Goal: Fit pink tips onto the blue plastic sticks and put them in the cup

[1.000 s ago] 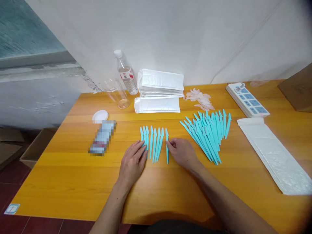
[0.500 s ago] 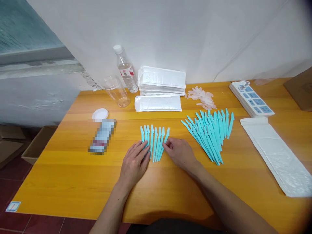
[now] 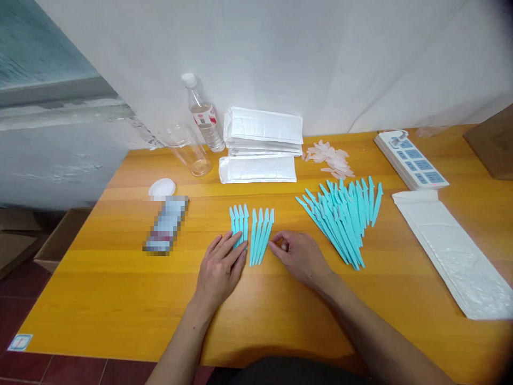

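My left hand (image 3: 222, 262) lies palm down with its fingers stretched out. Its fingers rest over the lower ends of a left row of turquoise eyebrow razors (image 3: 239, 216), lined up close together. A small gap separates them from a second row of turquoise eyebrow razors (image 3: 260, 235), fanned slightly. Just right of that row is my right hand (image 3: 298, 254), its thumb and index finger curled to a pinch with nothing visible in it. Farther right lies a large overlapping pile of the same eyebrow razors (image 3: 344, 219).
Behind are white padded envelopes (image 3: 260, 128), a water bottle (image 3: 206, 120), a clear jar (image 3: 190, 152) and translucent pale pieces (image 3: 331, 158). A white lid (image 3: 162, 187) and a blurred-out phone (image 3: 166, 224) lie left. Right are a power strip (image 3: 412, 160), another envelope (image 3: 452, 254) and a cardboard box (image 3: 492, 141).
The razors near my hands have split into two rows, with the left ones closer together. My right hand has come slightly away from the rightmost razor; my left hand stays on its razors.
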Motion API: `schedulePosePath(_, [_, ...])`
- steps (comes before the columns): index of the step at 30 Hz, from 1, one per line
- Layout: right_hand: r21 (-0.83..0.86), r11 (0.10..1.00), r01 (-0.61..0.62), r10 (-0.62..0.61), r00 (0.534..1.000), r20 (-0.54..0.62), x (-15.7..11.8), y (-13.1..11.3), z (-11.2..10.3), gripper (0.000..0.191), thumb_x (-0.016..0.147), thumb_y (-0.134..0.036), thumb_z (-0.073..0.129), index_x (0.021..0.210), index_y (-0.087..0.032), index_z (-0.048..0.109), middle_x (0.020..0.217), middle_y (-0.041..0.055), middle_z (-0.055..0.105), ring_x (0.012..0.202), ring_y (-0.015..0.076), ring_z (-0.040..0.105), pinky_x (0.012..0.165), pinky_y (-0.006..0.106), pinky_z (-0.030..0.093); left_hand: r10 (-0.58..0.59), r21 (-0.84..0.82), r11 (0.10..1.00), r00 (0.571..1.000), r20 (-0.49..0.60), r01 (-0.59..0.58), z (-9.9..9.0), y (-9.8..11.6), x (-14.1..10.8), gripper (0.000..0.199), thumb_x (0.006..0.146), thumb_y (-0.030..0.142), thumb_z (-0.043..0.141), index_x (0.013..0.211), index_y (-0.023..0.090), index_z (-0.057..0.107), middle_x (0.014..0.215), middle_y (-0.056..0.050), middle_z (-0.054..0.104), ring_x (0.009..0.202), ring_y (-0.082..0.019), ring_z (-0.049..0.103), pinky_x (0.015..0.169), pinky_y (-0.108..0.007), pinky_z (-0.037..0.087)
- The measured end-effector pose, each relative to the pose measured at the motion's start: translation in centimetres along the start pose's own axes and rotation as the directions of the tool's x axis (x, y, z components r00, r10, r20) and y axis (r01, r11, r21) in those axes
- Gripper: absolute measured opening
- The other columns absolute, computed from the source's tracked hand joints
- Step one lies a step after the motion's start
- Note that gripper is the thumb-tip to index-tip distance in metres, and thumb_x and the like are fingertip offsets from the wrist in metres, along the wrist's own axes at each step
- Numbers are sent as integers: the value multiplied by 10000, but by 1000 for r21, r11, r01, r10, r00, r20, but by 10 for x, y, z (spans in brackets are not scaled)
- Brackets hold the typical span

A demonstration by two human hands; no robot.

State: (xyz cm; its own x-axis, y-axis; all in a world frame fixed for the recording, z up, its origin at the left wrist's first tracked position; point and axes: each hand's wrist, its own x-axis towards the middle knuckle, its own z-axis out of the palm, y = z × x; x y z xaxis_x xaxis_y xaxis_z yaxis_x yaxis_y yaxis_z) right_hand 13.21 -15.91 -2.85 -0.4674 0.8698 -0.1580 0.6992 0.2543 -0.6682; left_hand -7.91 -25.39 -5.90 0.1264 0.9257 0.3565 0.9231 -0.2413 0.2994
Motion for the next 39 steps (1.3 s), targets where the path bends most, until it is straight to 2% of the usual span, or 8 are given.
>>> schedulePosePath(7, [-1,1000,-12,11,994,-106,-24,11,-14,320,934,-430,523,803,-200,703,561,-23,568,513,125,492,541,257,338,-4,-51,999,1000,-31,3,-1,2,2,342,896,170,631,1229,241,654,1351,-72,630,1290,-261,554,1093,-488,440])
schedulePosePath(10, [-6,998,-65,62,974,-217,-34,25,-32,345,914,-486,539,795,-212,710,542,-32,558,496,121,492,529,256,344,-105,-160,983,989,-107,87,-10,2,3,405,892,158,634,1289,234,621,1346,-86,629,1257,-243,580,1068,-450,475])
schedulePosePath(12, [18,985,-173,170,931,-322,-39,41,-52,354,875,-535,576,787,-219,711,545,-33,575,482,120,504,517,255,355,-219,-224,959,959,-182,176,-20,1,6,396,896,149,625,1284,229,627,1303,-87,653,1206,-227,612,1045,-424,493])
schedulePosePath(16, [28,909,-417,366,761,-535,-47,81,-93,347,807,-552,631,791,-213,701,604,5,653,562,173,606,569,285,400,-338,-272,927,891,-303,259,-34,-1,19,283,903,167,615,1172,207,691,1129,-75,715,1055,-206,670,971,-388,525])
schedulePosePath(23, [63,833,-550,488,675,-554,-32,136,-122,361,801,-529,593,864,-197,718,766,71,735,720,245,671,725,358,458,-178,-338,938,942,-284,76,-30,19,79,203,892,178,628,1068,201,726,1034,-55,723,960,-184,684,898,-334,542])
schedulePosePath(26, [51,803,-594,512,643,-569,-13,151,-129,400,800,-521,581,953,-179,718,866,98,755,821,268,683,778,363,464,-64,-368,929,961,-269,-41,-20,35,116,197,893,179,627,1061,203,727,1038,-54,723,964,-175,682,891,-316,539])
schedulePosePath(31, [30,783,-621,543,660,-518,8,167,-139,406,774,-475,591,979,-152,728,857,120,753,822,266,682,759,340,458,116,-422,889,979,-170,-178,16,52,187,206,930,242,577,1062,196,729,1047,-65,723,989,-171,673,914,-300,523])
schedulePosePath(39, [49,793,-608,571,712,-408,9,174,-158,171,672,-356,636,618,-198,674,590,63,673,659,237,626,603,321,394,187,-191,970,966,179,-153,87,60,283,285,947,292,503,1071,205,744,1116,-68,727,1028,-212,659,914,-325,495])
